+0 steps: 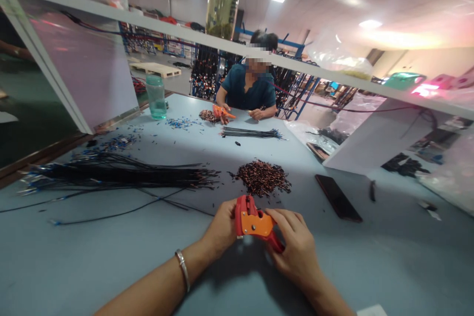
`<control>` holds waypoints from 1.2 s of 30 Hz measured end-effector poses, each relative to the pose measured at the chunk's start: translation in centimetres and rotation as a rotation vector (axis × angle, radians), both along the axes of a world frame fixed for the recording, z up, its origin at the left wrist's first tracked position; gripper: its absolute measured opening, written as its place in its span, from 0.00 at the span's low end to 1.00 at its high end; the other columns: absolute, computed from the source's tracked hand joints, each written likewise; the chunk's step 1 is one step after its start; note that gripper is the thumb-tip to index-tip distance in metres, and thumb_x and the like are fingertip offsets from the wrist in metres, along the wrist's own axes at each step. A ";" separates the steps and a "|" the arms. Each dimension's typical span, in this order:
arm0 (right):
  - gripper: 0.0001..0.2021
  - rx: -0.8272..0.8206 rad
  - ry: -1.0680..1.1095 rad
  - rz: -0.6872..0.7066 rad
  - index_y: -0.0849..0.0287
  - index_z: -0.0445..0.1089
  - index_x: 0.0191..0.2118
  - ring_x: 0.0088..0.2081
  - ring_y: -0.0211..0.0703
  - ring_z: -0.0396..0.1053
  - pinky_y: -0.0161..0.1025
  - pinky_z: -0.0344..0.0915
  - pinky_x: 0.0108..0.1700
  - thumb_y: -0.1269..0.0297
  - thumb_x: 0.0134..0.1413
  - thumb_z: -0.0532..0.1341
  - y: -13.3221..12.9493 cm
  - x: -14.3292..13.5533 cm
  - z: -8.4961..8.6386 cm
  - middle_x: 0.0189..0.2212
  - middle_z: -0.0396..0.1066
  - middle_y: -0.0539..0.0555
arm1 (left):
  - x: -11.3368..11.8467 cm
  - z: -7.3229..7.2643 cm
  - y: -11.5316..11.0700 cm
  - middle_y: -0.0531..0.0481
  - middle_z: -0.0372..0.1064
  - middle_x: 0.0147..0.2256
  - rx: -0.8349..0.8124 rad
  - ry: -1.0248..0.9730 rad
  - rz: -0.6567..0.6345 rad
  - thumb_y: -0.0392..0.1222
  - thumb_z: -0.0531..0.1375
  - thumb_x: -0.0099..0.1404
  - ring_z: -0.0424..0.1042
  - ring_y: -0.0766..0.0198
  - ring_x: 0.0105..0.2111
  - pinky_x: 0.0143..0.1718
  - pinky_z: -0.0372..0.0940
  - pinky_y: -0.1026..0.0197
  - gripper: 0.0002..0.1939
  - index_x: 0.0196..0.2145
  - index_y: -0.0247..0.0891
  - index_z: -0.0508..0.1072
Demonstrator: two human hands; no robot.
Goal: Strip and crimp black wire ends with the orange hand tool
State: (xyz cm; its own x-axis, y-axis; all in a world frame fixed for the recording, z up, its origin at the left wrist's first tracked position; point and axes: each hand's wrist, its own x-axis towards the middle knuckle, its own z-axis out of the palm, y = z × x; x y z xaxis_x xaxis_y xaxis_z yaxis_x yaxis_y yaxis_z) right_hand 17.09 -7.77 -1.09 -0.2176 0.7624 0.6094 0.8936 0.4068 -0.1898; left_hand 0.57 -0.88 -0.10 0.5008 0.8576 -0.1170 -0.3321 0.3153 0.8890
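My right hand [296,242] is closed round the handles of a red and orange wire stripper [255,224], held above the table. At the stripper's head, on its left side, is my left hand [222,224], its fingers closed and partly hidden behind the tool; what they pinch cannot be made out. One black wire [194,209] runs along the table toward that hand. To the left lies a thick bundle of black wires [122,175] with blue and metal ends. Just beyond the stripper is a heap of small black and copper-coloured offcuts [262,177].
Across the table [129,266] a co-worker [248,86] holds another orange stripper [222,111] near a smaller wire bundle [252,133]. A dark phone [337,197] lies at right. Blue bits [114,143] and a green bottle [156,98] are at left. A white shelf [177,29] spans overhead.
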 end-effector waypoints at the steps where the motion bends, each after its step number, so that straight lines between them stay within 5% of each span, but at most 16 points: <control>1: 0.23 0.006 0.004 0.002 0.59 0.64 0.51 0.40 0.53 0.68 0.49 0.65 0.41 0.72 0.45 0.57 0.0 0.0 0.0 0.41 0.71 0.61 | 0.0 0.0 0.0 0.53 0.70 0.23 0.010 0.002 0.000 0.48 0.70 0.43 0.66 0.68 0.24 0.29 0.62 0.65 0.17 0.24 0.33 0.72; 13: 0.21 -0.009 0.005 -0.009 0.60 0.63 0.50 0.39 0.53 0.69 0.48 0.64 0.40 0.71 0.47 0.58 0.0 0.3 0.2 0.40 0.72 0.61 | 0.0 -1.0 0.2 0.53 0.73 0.25 0.308 0.072 -0.019 0.40 0.63 0.53 0.67 0.67 0.26 0.33 0.64 0.63 0.06 0.25 0.34 0.74; 28: 0.13 -0.027 -0.088 -0.032 0.60 0.65 0.43 0.29 0.48 0.70 0.41 0.64 0.33 0.70 0.48 0.55 -0.3 0.4 -0.1 0.30 0.73 0.58 | 0.0 -0.5 0.0 0.49 0.76 0.27 0.353 0.144 -0.041 0.41 0.63 0.53 0.72 0.60 0.30 0.36 0.66 0.60 0.07 0.26 0.34 0.77; 36: 0.11 -0.062 -0.042 -0.035 0.58 0.66 0.37 0.24 0.44 0.70 0.35 0.62 0.27 0.73 0.45 0.54 -0.4 0.0 -0.1 0.25 0.73 0.54 | -0.1 -0.5 0.3 0.55 0.62 0.18 0.366 0.183 -0.038 0.47 0.62 0.52 0.58 0.68 0.22 0.25 0.56 0.65 0.13 0.20 0.35 0.68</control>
State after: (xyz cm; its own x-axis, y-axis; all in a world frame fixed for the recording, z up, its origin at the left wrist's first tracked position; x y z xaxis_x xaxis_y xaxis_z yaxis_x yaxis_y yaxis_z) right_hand 17.13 -8.13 -1.21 -0.2144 0.8060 0.5517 0.9147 0.3638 -0.1760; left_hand 0.44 -0.61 -0.63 0.5322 0.8404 0.1025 -0.1526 -0.0239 0.9880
